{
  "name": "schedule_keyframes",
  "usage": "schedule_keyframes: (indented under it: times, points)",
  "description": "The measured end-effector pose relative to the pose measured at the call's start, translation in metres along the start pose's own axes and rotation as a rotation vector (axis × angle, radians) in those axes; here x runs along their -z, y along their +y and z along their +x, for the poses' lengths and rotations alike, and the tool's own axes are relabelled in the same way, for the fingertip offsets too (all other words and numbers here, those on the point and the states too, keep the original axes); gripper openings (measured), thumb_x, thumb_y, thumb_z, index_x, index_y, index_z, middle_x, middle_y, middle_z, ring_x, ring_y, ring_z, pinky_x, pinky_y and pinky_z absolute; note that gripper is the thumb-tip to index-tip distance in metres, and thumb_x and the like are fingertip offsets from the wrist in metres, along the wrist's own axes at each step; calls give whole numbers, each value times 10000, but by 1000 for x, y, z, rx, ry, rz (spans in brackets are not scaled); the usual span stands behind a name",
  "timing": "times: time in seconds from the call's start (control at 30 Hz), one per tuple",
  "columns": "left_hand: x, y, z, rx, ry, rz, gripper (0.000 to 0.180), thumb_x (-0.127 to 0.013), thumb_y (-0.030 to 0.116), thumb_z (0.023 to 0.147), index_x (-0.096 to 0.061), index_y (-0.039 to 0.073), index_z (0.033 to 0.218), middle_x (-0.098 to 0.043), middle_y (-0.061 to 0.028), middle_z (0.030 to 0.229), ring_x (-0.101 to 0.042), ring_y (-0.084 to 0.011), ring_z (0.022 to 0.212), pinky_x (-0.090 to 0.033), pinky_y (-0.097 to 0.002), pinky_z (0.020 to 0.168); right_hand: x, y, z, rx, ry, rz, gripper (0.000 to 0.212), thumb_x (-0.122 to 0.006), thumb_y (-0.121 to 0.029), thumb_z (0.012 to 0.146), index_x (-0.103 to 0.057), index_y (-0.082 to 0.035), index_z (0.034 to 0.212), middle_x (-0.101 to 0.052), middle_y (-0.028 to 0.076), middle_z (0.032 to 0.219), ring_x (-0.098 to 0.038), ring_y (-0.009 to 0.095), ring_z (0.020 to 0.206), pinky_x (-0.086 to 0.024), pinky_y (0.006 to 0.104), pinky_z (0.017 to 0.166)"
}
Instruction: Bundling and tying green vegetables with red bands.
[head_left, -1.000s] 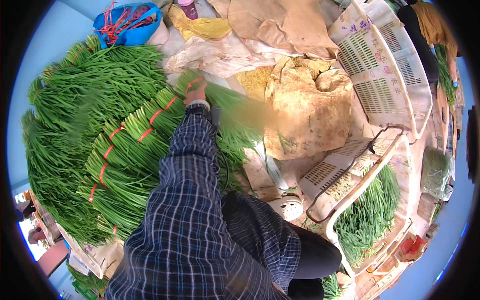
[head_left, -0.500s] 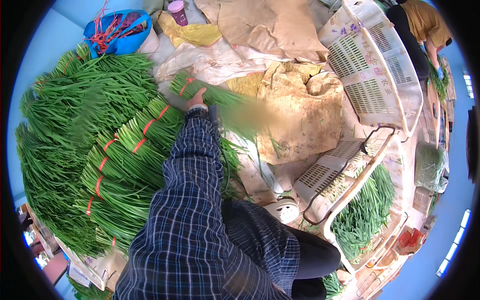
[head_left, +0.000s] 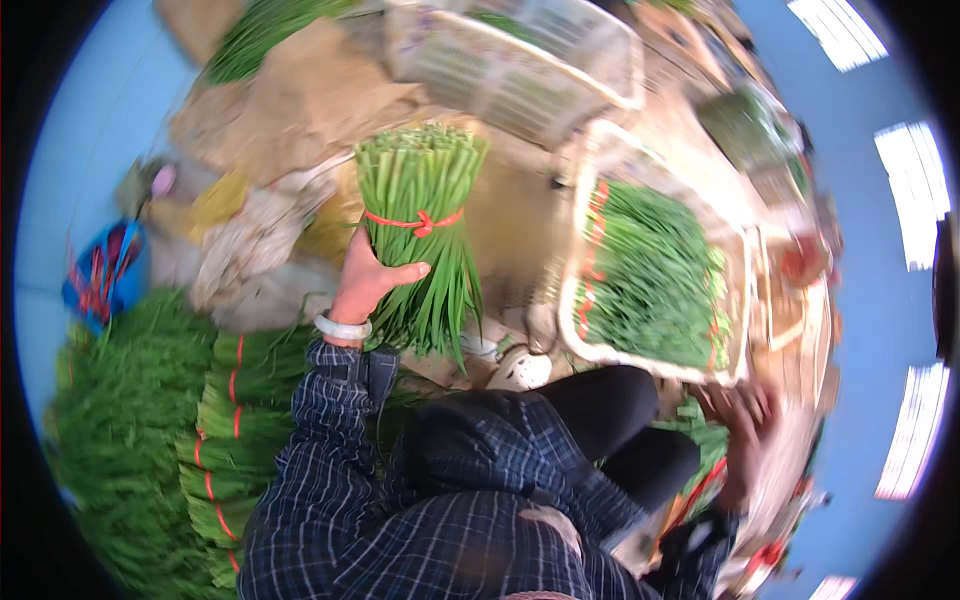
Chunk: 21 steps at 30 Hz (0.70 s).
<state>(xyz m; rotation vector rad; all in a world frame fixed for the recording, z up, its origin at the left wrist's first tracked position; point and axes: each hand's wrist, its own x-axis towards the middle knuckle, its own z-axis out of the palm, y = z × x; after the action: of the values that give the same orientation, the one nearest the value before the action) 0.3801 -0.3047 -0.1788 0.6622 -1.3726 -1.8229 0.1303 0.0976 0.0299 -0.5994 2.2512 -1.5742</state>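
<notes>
A thick bundle of garlic chives stands cut ends up in the middle of the view, with a red tie knotted round it. My left hand is closed round its left side just below the tie; a pale bracelet circles that wrist. At the right, my right hand is blurred, its fingers apart and nothing seen in them. It is by the near corner of a white plastic crate. Tied chive bundles lie inside this crate.
Loose chives and red-tied bundles cover the left side. Behind are brown sacking, another white crate and a blue bag. My knees and white clog are close below the held bundle.
My left hand has brought the bundle from the sacking nearer and turned its cut ends up. The view has swung right. My right hand has come into sight; the co-worker has left it.
</notes>
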Motion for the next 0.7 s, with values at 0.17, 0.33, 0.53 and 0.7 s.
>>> schedule_keyframes:
  times: [0.17,0.33,0.53,0.7]
  points:
    - [-97,37,13,-93,-365,277,815,-841,67,572,-463,5,1291,-611,-91,1150,-577,-205,1057,-441,-327,960,-148,-46,42,953,-262,-411,205,-719,-34,779,-642,-62,966,-584,90,956,-585,264,829,-494,342,726]
    - [-161,68,8,-147,-639,472,789,-821,84,566,-481,-15,1270,-623,-130,1112,-593,-215,1031,-451,-330,935,-134,-32,76,1142,-61,-521,210,-701,-67,773,-642,-66,974,-581,79,987,-606,231,893,-520,329,758]
    - [-175,61,4,-83,-686,509,794,-813,81,559,-483,-18,1274,-621,-140,1117,-592,-224,1026,-452,-333,928,-45,15,85,486,255,-225,166,-639,-42,869,-626,-19,1034,-615,84,997,-617,159,761,-501,261,652]
    - [-191,64,-3,-70,-692,574,784,-801,89,566,-481,-5,1275,-619,-136,1125,-594,-230,1033,-455,-337,924,-49,41,52,240,-22,484,83,-606,-120,927,-619,-47,964,-662,41,722,-603,65,599,-458,165,529]
